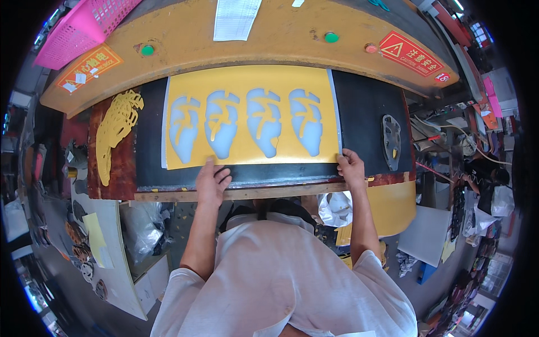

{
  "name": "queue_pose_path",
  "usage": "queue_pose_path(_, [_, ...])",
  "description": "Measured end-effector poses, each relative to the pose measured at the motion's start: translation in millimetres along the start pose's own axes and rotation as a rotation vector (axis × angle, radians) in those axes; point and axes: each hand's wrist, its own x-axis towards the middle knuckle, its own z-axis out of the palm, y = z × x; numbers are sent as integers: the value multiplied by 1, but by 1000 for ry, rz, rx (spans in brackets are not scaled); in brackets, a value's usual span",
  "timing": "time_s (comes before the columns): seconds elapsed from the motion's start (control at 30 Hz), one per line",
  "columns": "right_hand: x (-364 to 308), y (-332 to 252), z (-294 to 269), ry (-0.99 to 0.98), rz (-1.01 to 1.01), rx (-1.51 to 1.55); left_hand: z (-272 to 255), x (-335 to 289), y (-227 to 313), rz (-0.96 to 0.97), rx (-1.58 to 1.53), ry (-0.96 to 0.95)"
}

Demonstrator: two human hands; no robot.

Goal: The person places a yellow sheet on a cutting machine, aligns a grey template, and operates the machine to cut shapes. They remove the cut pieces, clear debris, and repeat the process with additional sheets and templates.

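Note:
A yellow sheet [264, 78] with several curved cut-outs lies on a black bed [151, 143], a pale layer showing through the openings and along its sides. Narrow yellow strips still cross the holes. My left hand [212, 182] is at the sheet's near edge, left of its middle; the thumb rests on top, and a fingertip seems tucked under. The other fingers hang loosely curled. At the near right corner, my right hand [351, 168] pinches the sheet's edge between thumb and fingers. To its right lies a dark, flat shaped cutting die [391, 143] with openings.
Yellow cut pieces [117, 132] are heaped at the bed's left end. An orange machine beam [269, 49] spans the far side, carrying a green button [331, 37] and a red button [370, 48]. A pink basket [84, 31] sits at far left. A wooden strip [252, 192] edges the front.

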Motion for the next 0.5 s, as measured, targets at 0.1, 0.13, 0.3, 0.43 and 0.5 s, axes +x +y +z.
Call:
queue_pose_path(0.1, [-3,-3,0,-7,-1,-79,-17,9,17,49,-95,77])
queue_pose_path(0.13, [-6,-4,0,-12,13,-87,-24,12,25,68,-110,82])
queue_pose_path(0.3, [-20,-8,4,0,153,37,-59,24,62,220,-87,145])
queue_pose_path(0.43, [-21,-8,4,-19,210,220,-71,28,85,323,-115,140])
queue_pose_path(0.5, [-18,-7,4,-14,254,413,-73,29,94,313,-58,146])
